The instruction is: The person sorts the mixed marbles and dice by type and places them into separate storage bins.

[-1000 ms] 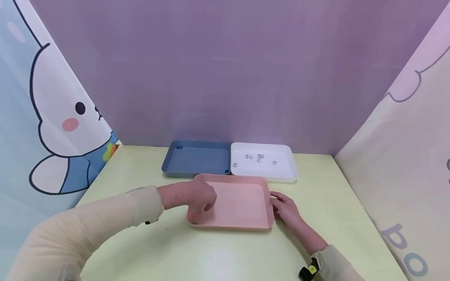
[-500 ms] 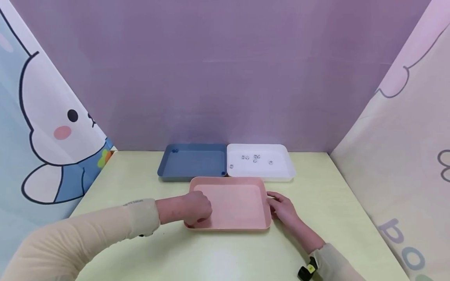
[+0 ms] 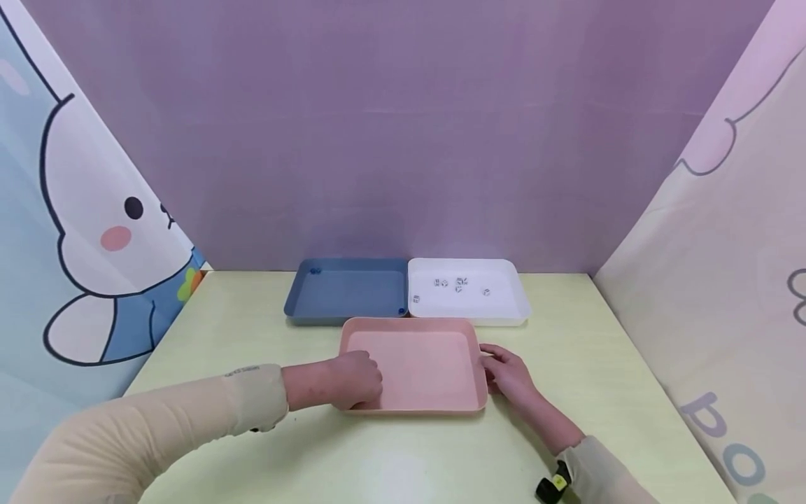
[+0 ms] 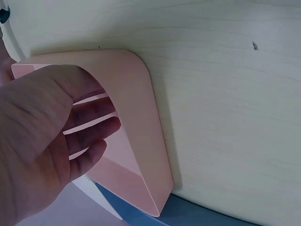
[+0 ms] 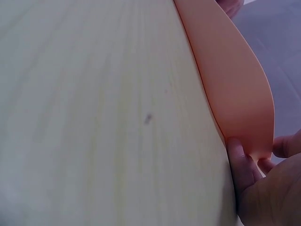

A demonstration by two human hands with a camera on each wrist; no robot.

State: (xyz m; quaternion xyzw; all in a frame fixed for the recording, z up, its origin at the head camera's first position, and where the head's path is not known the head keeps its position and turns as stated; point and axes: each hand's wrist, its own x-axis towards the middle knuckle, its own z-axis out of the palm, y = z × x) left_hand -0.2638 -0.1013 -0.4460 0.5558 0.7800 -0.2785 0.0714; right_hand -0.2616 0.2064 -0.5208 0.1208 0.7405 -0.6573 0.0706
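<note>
The pink tray (image 3: 431, 364) lies flat on the table. My left hand (image 3: 357, 379) reaches into its near left corner, fingers pointing down. In the left wrist view the wall of the tray hides the thumb and index fingertips, while the other fingers (image 4: 96, 129) bend loosely inside. Whether the fingertips pinch anything cannot be seen. At the tray's right side my right hand (image 3: 511, 378) holds the edge. In the right wrist view one digit presses low on the outer wall (image 5: 240, 89) and others touch the rim.
Behind the pink tray stand a blue tray (image 3: 359, 288) and a white tray (image 3: 504, 273). Small dark blue pieces (image 3: 401, 310) lie in the blue one. Several small clear patterned cubes (image 3: 458, 288) sit in the white one. A purple backdrop (image 3: 403, 140) rises behind the table (image 3: 252, 301).
My left hand has moved down into the pink tray's near left corner and now covers the small dark thing seen there earlier. My right hand stays at the tray's edge.
</note>
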